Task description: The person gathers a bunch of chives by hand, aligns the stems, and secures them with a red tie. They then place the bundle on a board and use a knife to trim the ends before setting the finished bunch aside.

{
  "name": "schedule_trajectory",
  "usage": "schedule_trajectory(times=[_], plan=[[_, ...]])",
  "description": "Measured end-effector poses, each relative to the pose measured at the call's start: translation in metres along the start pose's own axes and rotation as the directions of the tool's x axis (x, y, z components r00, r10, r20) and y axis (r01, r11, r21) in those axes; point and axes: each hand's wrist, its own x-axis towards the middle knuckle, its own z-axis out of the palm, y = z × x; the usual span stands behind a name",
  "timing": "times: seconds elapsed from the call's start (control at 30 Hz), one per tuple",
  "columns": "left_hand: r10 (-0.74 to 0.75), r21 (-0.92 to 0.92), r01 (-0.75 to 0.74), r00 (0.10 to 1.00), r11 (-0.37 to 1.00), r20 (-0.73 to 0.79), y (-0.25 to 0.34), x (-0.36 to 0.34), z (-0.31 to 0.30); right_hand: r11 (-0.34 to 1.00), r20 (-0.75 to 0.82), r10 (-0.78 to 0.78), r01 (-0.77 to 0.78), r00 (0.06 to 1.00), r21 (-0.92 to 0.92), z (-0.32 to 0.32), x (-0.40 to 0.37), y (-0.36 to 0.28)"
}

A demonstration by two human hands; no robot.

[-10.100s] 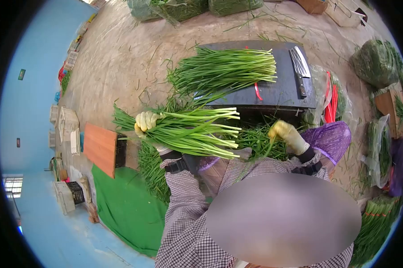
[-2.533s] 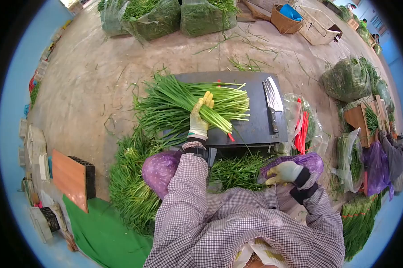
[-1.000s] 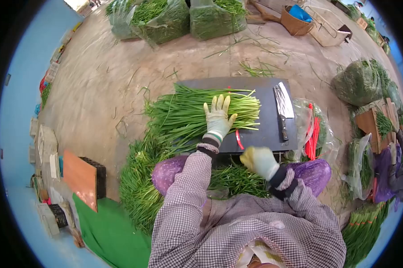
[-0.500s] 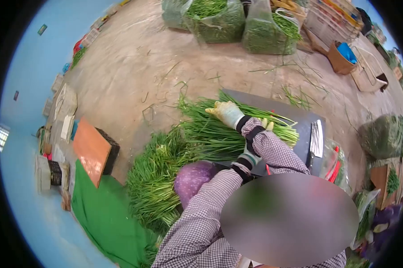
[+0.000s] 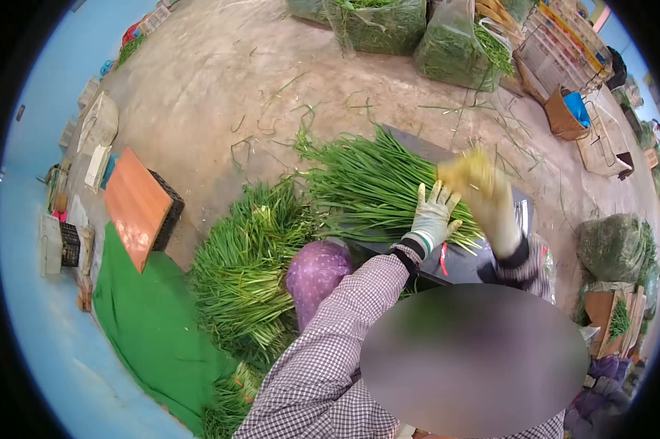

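A large bunch of long green leafy stalks (image 5: 374, 179) lies across a dark board (image 5: 458, 271). My left hand (image 5: 434, 218), in a pale glove, rests on the stalks near their cut ends with its fingers spread. Just to the right, my right hand (image 5: 483, 194) is raised over the board's right part, its yellowish glove smeared by motion. Whether its fingers hold anything is hidden by the blur. Part of a knife blade (image 5: 521, 212) shows beyond my right wrist. A red strip (image 5: 444, 260) lies on the board below my left hand.
A big heap of green stalks (image 5: 253, 285) lies left of the board, beside a purple spotted bundle (image 5: 319, 274). Further left are a green cloth (image 5: 151, 329) and an orange-brown panel (image 5: 141, 212). Filled plastic bags (image 5: 458, 55) stand at the back, near a brown basket (image 5: 566, 113).
My right hand has swung from the leafy part to the right, past the cut ends. My left hand has come from the board's near edge onto the stalks. The view has shifted slightly.
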Motion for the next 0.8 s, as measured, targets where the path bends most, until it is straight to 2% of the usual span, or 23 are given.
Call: schedule_trajectory(times=[0.03, 0.07, 0.1, 0.17, 0.2, 0.27, 0.3, 0.33, 0.37, 0.4, 0.43, 0.47, 0.53, 0.57, 0.6, 0.63, 0.7, 0.73, 0.8], plan=[[0.006, -0.016, -0.007, 0.998, 1.0, -0.067, -0.003, 0.003, 0.018, 0.959, 0.158, 0.152, -0.184, 0.976, 0.216, -0.001, -0.05, 0.001], [0.008, -0.015, -0.009, 0.999, 1.0, -0.046, 0.0, 0.002, 0.009, 0.972, 0.565, 0.138, -0.001, 0.814, -0.236, -0.001, -0.089, -0.005], [0.005, -0.015, -0.006, 1.0, 1.0, -0.025, 0.001, 0.0, -0.007, 0.784, 0.816, 0.3, 0.36, 0.495, -0.506, -0.002, -0.117, -0.014], [0.0, -0.007, 0.0, 1.0, 1.0, -0.006, 0.001, -0.002, -0.013, 0.818, 0.822, 0.569, 0.107, 0.002, -0.566, -0.01, -0.148, -0.043], [0.001, 0.0, -0.001, 1.0, 1.0, -0.026, 0.0, -0.001, -0.01, 0.824, 0.814, 0.551, 0.034, 0.184, -0.566, -0.012, -0.151, -0.043], [0.0, 0.001, 0.0, 0.999, 1.0, -0.044, 0.001, -0.001, -0.007, 0.837, 0.685, 0.508, -0.113, 0.523, -0.535, -0.017, -0.152, -0.034], [0.003, -0.04, -0.006, 0.996, 0.999, -0.086, 0.0, -0.003, -0.007, 0.918, 0.498, 0.274, -0.068, 0.823, -0.391, -0.012, -0.152, -0.008], [0.008, -0.076, -0.017, 0.992, 0.997, -0.125, 0.0, -0.005, -0.005, 0.859, 0.368, 0.388, -0.187, 0.845, -0.477, -0.01, -0.134, -0.002], [0.021, -0.11, -0.04, 0.986, 0.993, -0.168, 0.001, -0.005, -0.007, 0.836, 0.171, 0.363, -0.24, 0.916, -0.493, -0.005, -0.119, 0.019], [0.023, -0.118, -0.042, 0.987, 0.992, -0.161, 0.003, -0.005, -0.011, 0.819, -0.019, 0.257, -0.228, 0.966, -0.527, -0.002, -0.115, 0.051], [0.019, -0.122, -0.038, 0.989, 0.992, -0.15, 0.005, -0.008, -0.016, 0.753, -0.154, 0.305, -0.338, 0.94, -0.565, 0.003, -0.111, 0.089], [0.006, -0.121, -0.022, 0.991, 0.992, -0.134, 0.007, -0.01, -0.017, 0.743, -0.233, 0.258, -0.346, 0.938, -0.573, 0.005, -0.104, 0.125], [0.014, -0.081, -0.026, 0.989, 0.996, -0.147, 0.008, -0.011, -0.014, 0.671, -0.359, 0.279, -0.449, 0.89, -0.59, 0.017, -0.101, 0.19], [0.012, -0.067, -0.022, 0.989, 0.997, -0.146, 0.009, -0.011, -0.013, 0.511, -0.326, 0.541, -0.611, 0.775, -0.604, 0.02, -0.09, 0.195], [0.032, 0.025, -0.029, 0.99, 0.999, -0.141, 0.008, -0.011, -0.009, 0.455, -0.356, 0.573, -0.648, 0.738, -0.611, 0.031, -0.089, 0.211], [0.03, 0.032, -0.026, 0.995, 0.999, -0.1, 0.01, -0.012, -0.013, 0.399, -0.383, 0.602, -0.679, 0.701, -0.616, 0.04, -0.088, 0.217], [0.014, 0.048, -0.013, 0.999, 0.999, -0.029, 0.011, -0.009, -0.022, 0.396, -0.317, 0.67, -0.684, 0.671, -0.613, 0.043, -0.093, 0.227], [0.005, 0.109, -0.012, 0.998, 0.994, 0.064, 0.011, -0.006, -0.03, 0.394, -0.278, 0.703, -0.684, 0.655, -0.614, 0.043, -0.094, 0.227], [0.017, 0.115, -0.034, 0.988, 0.993, 0.151, 0.009, -0.001, -0.036, 0.397, -0.151, 0.751, -0.622, 0.643, -0.675, 0.038, -0.094, 0.218]])
